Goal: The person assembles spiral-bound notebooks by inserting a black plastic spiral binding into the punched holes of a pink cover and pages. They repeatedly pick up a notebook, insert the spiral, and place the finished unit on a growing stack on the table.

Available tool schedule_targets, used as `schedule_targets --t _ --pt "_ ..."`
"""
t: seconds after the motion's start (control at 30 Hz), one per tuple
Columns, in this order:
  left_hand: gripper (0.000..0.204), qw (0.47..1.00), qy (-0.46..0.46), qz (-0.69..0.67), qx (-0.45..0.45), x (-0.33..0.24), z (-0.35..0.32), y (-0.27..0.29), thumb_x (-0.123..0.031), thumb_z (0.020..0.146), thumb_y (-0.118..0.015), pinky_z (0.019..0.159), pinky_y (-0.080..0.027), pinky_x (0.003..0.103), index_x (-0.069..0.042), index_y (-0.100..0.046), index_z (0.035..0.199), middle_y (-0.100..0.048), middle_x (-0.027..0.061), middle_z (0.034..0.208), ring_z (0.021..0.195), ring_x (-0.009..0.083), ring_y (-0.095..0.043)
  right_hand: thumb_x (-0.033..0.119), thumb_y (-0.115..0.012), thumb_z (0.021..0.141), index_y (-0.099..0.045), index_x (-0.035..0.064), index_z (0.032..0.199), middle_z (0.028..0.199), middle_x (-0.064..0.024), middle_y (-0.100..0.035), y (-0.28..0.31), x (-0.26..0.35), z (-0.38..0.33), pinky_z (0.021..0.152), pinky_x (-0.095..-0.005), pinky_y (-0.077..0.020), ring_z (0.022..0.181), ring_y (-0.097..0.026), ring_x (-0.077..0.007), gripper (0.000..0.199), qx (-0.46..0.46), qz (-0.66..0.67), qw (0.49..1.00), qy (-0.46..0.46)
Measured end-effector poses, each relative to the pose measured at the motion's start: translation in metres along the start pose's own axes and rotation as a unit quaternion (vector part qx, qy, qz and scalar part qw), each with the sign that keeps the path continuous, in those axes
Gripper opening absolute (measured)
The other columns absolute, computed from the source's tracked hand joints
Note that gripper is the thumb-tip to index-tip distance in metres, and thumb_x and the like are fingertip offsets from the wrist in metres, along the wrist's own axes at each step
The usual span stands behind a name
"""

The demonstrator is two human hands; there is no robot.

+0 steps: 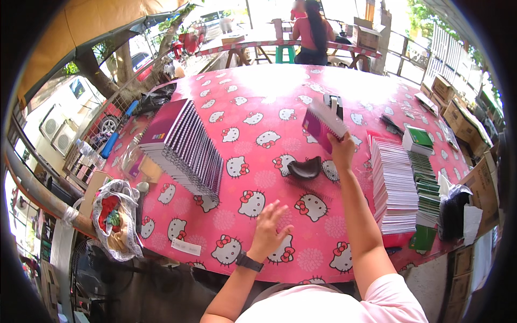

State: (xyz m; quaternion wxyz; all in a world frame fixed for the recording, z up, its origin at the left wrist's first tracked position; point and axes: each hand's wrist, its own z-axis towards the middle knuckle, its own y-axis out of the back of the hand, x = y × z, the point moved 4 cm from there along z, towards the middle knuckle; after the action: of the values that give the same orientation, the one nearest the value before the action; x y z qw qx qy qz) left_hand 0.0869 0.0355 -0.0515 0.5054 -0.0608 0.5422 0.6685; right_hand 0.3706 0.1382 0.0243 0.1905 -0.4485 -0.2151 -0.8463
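My right hand point(343, 151) is closed on the near edge of a purple-covered notebook point(319, 129), held tilted above the table; its far end is slightly blurred. My left hand point(269, 229) hovers over the near middle of the table with fingers spread and nothing in it. To its left stands a tall stack of spiral-bound notebooks point(188, 145), purple cover on top. On the right sit a long stack of white-edged notebooks point(396, 183) and a row of green-covered ones point(424, 177). Between the stacks lies a curved black object point(305, 168) whose kind I cannot tell.
A pink cat-patterned cloth point(237, 167) covers the table. Behind the held notebook is a black and silver device point(334, 105). A white slip point(186, 247) lies near the front edge. A cloth-filled bag point(116, 218) hangs at left; cardboard boxes point(467, 129) line the right. Another person point(312, 35) sits beyond.
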Motion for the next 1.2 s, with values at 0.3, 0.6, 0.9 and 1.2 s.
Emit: schedule_targets --t 0.3,0.6,0.9,1.2 --pt "0.067 0.951 0.112 -0.262 -0.123 0.004 0.002 0.036 -0.007 0.076 -0.074 0.098 -0.040 0.036 -0.002 -0.038 0.133 -0.050 0.0130 0.124 0.113 0.0216 -0.049 0.012 -0.073 0.079 -0.063 0.0038 0.097 0.084 -0.0042 -0.063 0.059 0.037 -0.178 0.070 -0.0253 -0.0453 0.081 -0.059 -0.0106 0.022 0.389 0.086 0.917 0.021" --pt "0.059 0.911 0.217 -0.324 -0.135 0.010 -0.015 0.012 0.000 0.074 -0.072 0.093 -0.044 0.036 -0.004 -0.044 0.126 -0.057 0.0111 0.110 0.100 0.0189 -0.057 0.010 -0.059 0.091 -0.057 0.0042 0.097 0.085 0.0000 -0.060 0.024 0.048 -0.189 0.070 -0.0226 -0.0429 0.077 -0.053 -0.0067 0.008 0.255 0.285 0.915 -0.126" --pt "0.036 0.979 -0.080 0.174 -0.077 -0.052 0.008 0.029 -0.003 0.081 -0.058 0.097 -0.034 0.039 -0.012 -0.065 0.115 -0.067 0.0022 0.098 0.090 0.0153 -0.063 0.012 -0.068 0.082 -0.068 0.0053 0.089 0.080 -0.0018 -0.060 0.000 0.036 -0.122 0.073 -0.0290 -0.0454 0.082 -0.054 -0.0141 0.010 0.370 0.025 0.929 0.015" --pt "0.036 0.975 -0.135 0.160 -0.070 -0.045 0.015 0.042 -0.004 0.079 -0.061 0.077 -0.041 0.032 -0.015 -0.067 0.112 -0.066 0.0003 0.096 0.084 0.0166 -0.059 0.032 -0.072 0.075 -0.062 0.0084 0.088 0.098 -0.0070 -0.054 -0.015 0.011 -0.122 0.082 -0.0395 -0.0423 0.100 -0.050 -0.0263 0.029 0.353 -0.329 0.856 0.182"
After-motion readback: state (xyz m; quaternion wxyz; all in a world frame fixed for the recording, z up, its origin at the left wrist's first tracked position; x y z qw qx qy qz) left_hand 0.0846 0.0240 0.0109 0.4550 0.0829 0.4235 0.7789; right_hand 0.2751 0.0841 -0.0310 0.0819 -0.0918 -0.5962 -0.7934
